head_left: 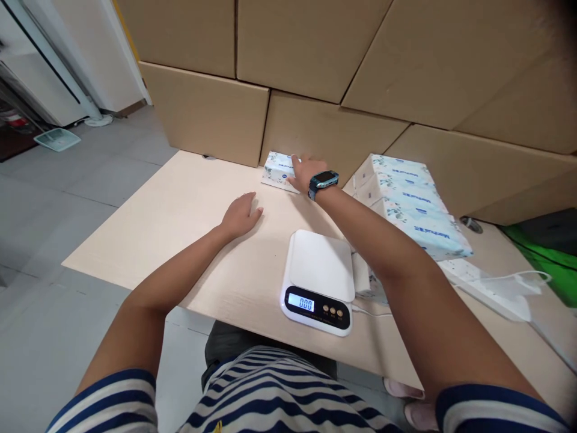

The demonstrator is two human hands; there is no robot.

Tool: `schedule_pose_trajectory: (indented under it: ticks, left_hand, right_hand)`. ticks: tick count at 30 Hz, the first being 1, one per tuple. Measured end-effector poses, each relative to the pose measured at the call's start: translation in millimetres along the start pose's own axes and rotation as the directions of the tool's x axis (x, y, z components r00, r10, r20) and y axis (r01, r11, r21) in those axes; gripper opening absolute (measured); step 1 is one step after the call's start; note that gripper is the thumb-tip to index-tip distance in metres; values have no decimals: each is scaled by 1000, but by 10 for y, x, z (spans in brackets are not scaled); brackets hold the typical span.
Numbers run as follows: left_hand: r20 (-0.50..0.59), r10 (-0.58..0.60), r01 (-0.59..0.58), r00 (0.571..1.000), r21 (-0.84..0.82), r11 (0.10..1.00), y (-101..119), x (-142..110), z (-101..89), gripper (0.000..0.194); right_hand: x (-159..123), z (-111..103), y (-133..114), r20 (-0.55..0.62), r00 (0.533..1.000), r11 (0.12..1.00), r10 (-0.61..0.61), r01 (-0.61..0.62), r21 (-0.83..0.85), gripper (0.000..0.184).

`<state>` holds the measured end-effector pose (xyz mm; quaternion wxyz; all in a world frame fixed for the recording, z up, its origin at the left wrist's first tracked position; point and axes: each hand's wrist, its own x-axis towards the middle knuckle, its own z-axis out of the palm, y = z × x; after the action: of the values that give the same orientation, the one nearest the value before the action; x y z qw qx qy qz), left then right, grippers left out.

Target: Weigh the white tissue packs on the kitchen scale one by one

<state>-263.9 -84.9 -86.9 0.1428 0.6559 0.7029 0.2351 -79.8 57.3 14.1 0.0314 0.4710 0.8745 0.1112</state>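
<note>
A white and pale-blue floral tissue pack (276, 170) lies at the back of the table against the cardboard boxes. My right hand (309, 171), wearing a watch (324, 178), grips the pack's right end and covers part of it. My left hand (241, 215) rests on the tabletop with fingers stretched and thumb apart, holding nothing. Nearer to me stands a white digital scale (321, 264), its plate bare and its display reading 0.00. Right of it, partly behind my right forearm, several similar tissue packs (419, 207) are piled together.
Stacked cardboard boxes (207, 111) form a wall along the back of the pale wooden table (148, 222). A power strip (491, 291) with white cables lies at the right. A green item (547, 264) is at the far right, and a pale basket (58, 139) sits on the floor.
</note>
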Motion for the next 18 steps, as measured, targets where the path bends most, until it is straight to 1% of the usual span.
schedule_pose_trajectory:
  ticks: [3, 6, 9, 11, 13, 14, 16, 17, 18]
  left_hand:
    - [-7, 3, -3, 1000, -1, 1000, -18, 20, 1, 72]
    - [-23, 12, -12, 1000, -2, 1000, -31, 26, -4, 73]
    - [-54, 23, -24, 998, -11, 1000, -41, 14, -38, 72]
    - [-80, 41, -43, 996, -24, 999, -42, -7, -81, 74]
    - [-100, 84, -88, 991, -36, 995, -18, -48, -136, 77]
    - [-101, 116, -120, 988, -37, 992, 14, -81, -164, 78]
    - [-103, 198, -204, 975, -53, 977, 134, -175, -211, 78]
    - [-104, 240, -249, 965, -81, 965, 226, -237, -225, 77]
    - [-99, 276, -287, 956, -130, 949, 339, -308, -232, 76]
  right_hand:
    - [-132, -197, -8, -60, 998, 999, -32, 33, 10, 71]
    - [-366, -425, 5, -115, 992, 998, -61, 62, 11, 68]
    - [-764, -593, 106, -205, 975, 995, -82, 90, 31, 67]
    - [-1110, -622, 284, -323, 941, 989, -98, 128, 73, 64]
    - [-1489, -563, 574, -479, 876, 979, -64, 148, 139, 60]
    - [-1682, -498, 753, -554, 832, 975, -3, 126, 184, 60]
    - [-2070, -292, 1136, -656, 730, 948, 192, 33, 315, 64]
    - [-2262, -153, 1314, -668, 673, 912, 316, -22, 410, 68]
    - [-2451, 5, 1467, -646, 621, 850, 444, -66, 522, 73]
